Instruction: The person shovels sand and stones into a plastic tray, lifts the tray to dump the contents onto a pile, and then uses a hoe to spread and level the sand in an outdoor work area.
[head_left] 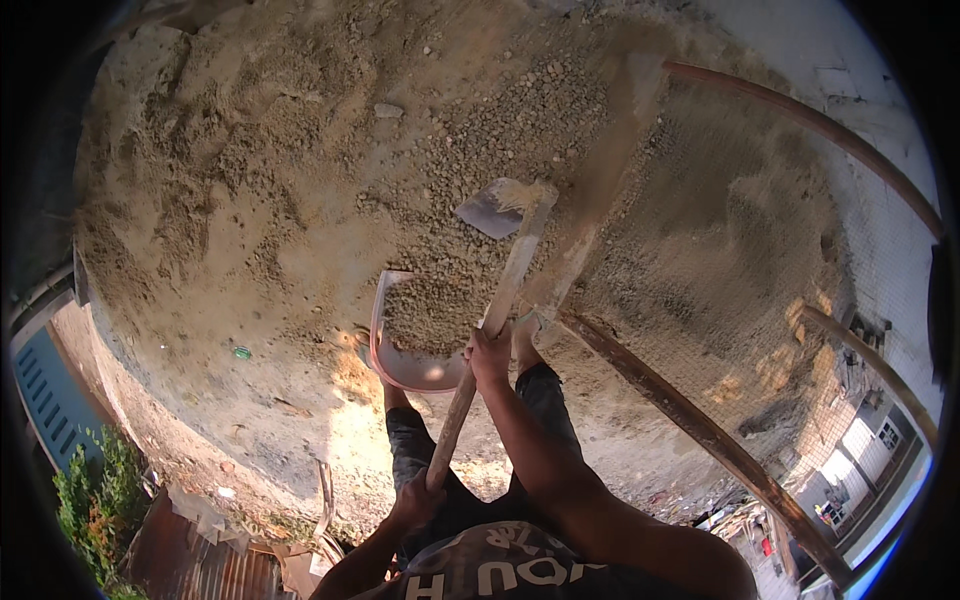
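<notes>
A hoe (515,265) with a long wooden handle slants up and away from my body, and both my hands are closed round it. My left hand (415,500) grips the near end of the handle, low by my thigh. Farther up, my right hand (490,355) wraps the handle near its middle. The hoe's grey metal blade (488,212) is over the gravel (450,165), at the far end of the handle; whether it touches the stones I cannot tell. Between my feet and the blade lies a pale, pink-rimmed scoop-shaped pan (377,335) with gravel in it. The handle partly covers its right side.
On the right stands a large mesh screen (720,260) in a wooden frame (690,415), with sand behind the mesh. Loose sandy soil (230,150) spreads at the far left. Rusty corrugated sheet (195,550) and a green plant (90,505) are at the lower left.
</notes>
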